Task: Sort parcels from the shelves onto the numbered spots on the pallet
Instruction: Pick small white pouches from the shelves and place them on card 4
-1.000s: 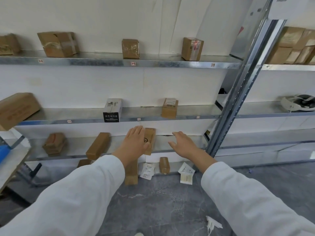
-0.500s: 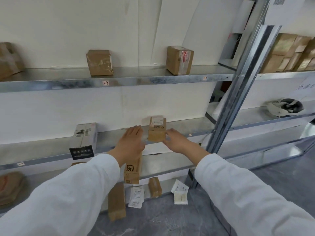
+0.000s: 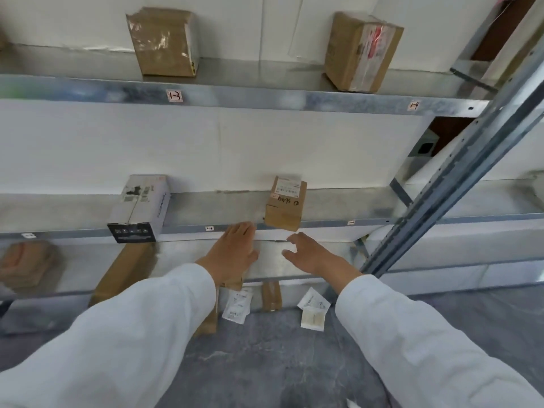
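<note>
A white wall backs a rack of grey metal shelves, with a slanted steel post (image 3: 459, 178) closing off the right side. A small brown parcel (image 3: 284, 204) with a white label stands at the very front edge of the middle shelf (image 3: 215, 207), with bare metal open on both sides of it. The left hand (image 3: 235, 248) reaches up with straight fingers, its tips at the shelf lip just left of the parcel. The right hand (image 3: 312, 254) is spread wide and loose just below the parcel. Neither hand holds anything. A black-and-white box (image 3: 138, 210) sits well to the left on the same shelf, also at the edge. Two brown boxes (image 3: 163, 42) (image 3: 362, 51) stand on the top shelf (image 3: 265, 98) above. On the lower shelf (image 3: 282, 260) a long brown box (image 3: 123, 272) leans out. White packets (image 3: 238, 304) and another small parcel (image 3: 271, 295) lie on the grey floor (image 3: 279, 363) under the rack.
</note>
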A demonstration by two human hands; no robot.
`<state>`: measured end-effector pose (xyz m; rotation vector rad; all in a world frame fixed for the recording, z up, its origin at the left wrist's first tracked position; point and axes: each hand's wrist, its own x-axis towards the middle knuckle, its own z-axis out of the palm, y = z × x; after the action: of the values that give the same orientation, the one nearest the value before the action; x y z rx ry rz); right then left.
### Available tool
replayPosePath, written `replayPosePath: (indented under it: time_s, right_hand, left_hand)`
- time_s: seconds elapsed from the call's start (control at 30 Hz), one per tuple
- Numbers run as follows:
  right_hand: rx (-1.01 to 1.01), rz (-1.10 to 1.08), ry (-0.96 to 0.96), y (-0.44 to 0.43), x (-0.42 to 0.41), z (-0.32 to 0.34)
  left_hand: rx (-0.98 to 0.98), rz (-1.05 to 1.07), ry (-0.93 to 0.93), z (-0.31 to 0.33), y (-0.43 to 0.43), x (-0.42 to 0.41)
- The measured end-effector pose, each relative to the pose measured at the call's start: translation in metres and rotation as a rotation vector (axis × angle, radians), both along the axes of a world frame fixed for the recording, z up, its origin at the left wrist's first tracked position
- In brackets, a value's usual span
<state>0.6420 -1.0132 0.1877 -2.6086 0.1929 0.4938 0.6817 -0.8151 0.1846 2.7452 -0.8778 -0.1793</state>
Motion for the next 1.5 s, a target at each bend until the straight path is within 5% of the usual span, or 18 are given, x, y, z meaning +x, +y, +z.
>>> replayPosePath:
  time_s: [0.37,0.73,1.13,1.3,1.5]
  right_hand:
    - [0.072,0.144,0.263,-0.027,0.026,-0.129]
    - [0.059,0.146,0.278,-0.011,0.065,-0.403]
    - [-0.072,0.224,0.263,0.012,0.127,-0.691]
    - [-0.088,0.290,0.193,0.010,0.177,-0.759]
    - [-0.026,0.180,0.145,0.024,0.218,-0.850]
  left_hand:
    - [0.016,0.173,0.224,-0.124,-0.007,-0.026]
    - [0.161,0.273,0.346,-0.372,-0.006,0.023]
    - [0.134,0.389,0.259,-0.694,-0.004,0.087]
    - [0.033,0.478,0.129,-0.787,-0.001,0.123]
    - [-0.018,0.665,0.211,-0.832,-0.028,0.160]
